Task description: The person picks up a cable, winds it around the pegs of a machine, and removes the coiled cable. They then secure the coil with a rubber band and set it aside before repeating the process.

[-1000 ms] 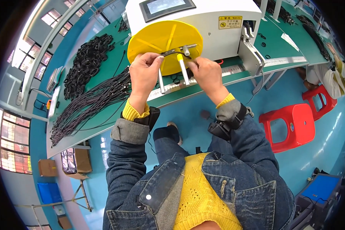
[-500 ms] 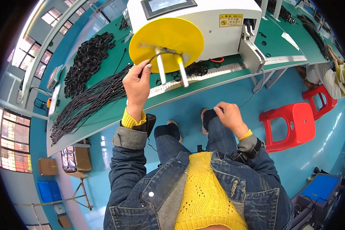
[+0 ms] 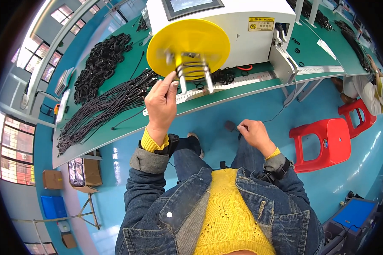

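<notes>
My left hand (image 3: 161,104) is raised by the table's front edge, thumb and index finger pinched on a black cable (image 3: 195,65). Several turns of that cable wrap around two metal posts (image 3: 209,83) on a yellow disc (image 3: 166,42), blurred by motion. A loose cable end (image 3: 120,124) hangs out to the left beneath my hand. The disc sits on the front of a white machine (image 3: 242,42). My right hand (image 3: 256,137) is held over my lap, fingers curled closed; whatever is inside them, if anything, is hidden.
Straight black cables (image 3: 102,114) lie bundled on the green table, left of my hand, with a heap of coiled cables (image 3: 100,63) behind. A steel ruler (image 3: 261,77) runs along the front edge. Red stools (image 3: 342,142) and another person (image 3: 368,89) are at the right.
The posts have turned, and the cable now makes several wraps around them. My left hand has shifted slightly right and down. My right hand stays closed, in nearly the same place.
</notes>
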Demonstrator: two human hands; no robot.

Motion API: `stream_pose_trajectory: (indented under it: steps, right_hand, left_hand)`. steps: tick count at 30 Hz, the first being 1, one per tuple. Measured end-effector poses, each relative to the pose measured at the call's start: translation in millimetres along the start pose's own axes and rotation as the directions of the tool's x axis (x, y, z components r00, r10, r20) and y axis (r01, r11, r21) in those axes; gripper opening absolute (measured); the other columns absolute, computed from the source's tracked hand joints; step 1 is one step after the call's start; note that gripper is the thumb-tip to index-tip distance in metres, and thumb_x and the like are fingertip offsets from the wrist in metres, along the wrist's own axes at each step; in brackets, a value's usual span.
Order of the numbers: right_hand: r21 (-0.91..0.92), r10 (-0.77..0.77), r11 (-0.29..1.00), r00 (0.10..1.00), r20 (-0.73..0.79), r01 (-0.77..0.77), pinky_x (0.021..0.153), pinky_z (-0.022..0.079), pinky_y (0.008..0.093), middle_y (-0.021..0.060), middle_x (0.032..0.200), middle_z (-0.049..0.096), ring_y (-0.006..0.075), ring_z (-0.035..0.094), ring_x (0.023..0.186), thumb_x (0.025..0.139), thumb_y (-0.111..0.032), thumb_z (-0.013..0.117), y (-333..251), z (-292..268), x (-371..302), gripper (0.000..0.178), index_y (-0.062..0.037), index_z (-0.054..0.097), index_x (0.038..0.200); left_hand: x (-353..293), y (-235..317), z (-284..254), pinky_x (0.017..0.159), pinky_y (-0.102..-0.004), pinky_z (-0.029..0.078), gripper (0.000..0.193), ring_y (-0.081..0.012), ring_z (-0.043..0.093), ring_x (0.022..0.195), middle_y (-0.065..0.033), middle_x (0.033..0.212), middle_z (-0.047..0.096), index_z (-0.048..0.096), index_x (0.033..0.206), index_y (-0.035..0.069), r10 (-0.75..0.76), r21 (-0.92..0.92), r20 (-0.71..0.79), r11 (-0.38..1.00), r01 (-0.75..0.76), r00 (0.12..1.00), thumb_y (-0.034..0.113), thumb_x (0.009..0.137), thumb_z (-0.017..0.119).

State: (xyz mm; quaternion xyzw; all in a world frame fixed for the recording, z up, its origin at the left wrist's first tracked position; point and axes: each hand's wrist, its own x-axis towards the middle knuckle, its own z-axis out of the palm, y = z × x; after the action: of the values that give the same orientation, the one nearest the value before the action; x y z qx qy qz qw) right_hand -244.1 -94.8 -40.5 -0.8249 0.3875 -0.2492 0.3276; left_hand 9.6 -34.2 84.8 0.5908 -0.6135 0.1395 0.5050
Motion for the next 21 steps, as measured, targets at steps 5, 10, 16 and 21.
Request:
stream_pose_trajectory:
  steps: [5, 10, 16, 21]
  right_hand:
    - [-0.012, 0.018, 1.000, 0.999, 0.035, -0.018, 0.059, 0.047, 0.0385, 0.0161, 0.068, 0.061, 0.0334, 0.060, 0.065, 0.078, -0.017, 0.059, 3, 3, 4, 0.017, -0.0006, 0.064, 0.078]
    - [0.026, -0.023, 0.999, 0.999, 0.044, 0.022, 0.057, 0.046, 0.0373, 0.0152, 0.067, 0.061, 0.0318, 0.059, 0.062, 0.078, -0.016, 0.060, -17, -2, 17, 0.016, -0.0007, 0.063, 0.079]
    - [0.089, -0.343, 0.914, 0.871, -0.352, 0.396, 0.049, 0.044, 0.0319, 0.0133, 0.065, 0.059, 0.0259, 0.057, 0.055, 0.075, -0.018, 0.066, -89, -33, 59, 0.017, -0.0017, 0.062, 0.079]
    - [0.000, -0.410, 0.893, 0.815, -0.410, 0.449, 0.047, 0.043, 0.0312, 0.0129, 0.062, 0.057, 0.0242, 0.055, 0.050, 0.074, -0.019, 0.069, -110, -34, 85, 0.019, -0.0021, 0.061, 0.077]
  left_hand:
    - [-15, 0, 5, 0.051, -0.0258, 0.041, 0.022, -0.0161, 0.050, 0.054, -0.0082, 0.063, 0.052, 0.059, 0.107, -0.001, -0.026, -0.019, 0.012, 0.999, 0.026, 1.000, 0.007, 0.086, 0.056]
    - [-26, 12, 7, 0.053, -0.0271, 0.044, 0.027, -0.0193, 0.055, 0.057, -0.0109, 0.071, 0.057, 0.054, 0.113, -0.003, -0.191, -0.122, 0.109, 0.972, 0.204, 0.976, 0.005, 0.087, 0.053]
    - [12, 36, 7, 0.053, -0.0310, 0.047, 0.030, -0.0241, 0.058, 0.060, -0.0128, 0.077, 0.057, 0.054, 0.113, -0.002, 0.107, 0.144, 0.153, 0.981, -0.130, 0.982, 0.008, 0.085, 0.054]
    - [23, 56, 7, 0.052, -0.0334, 0.047, 0.032, -0.0263, 0.058, 0.058, -0.0120, 0.079, 0.054, 0.054, 0.113, -0.001, 0.122, 0.456, 0.300, 0.853, -0.254, 0.946, 0.015, 0.084, 0.055]
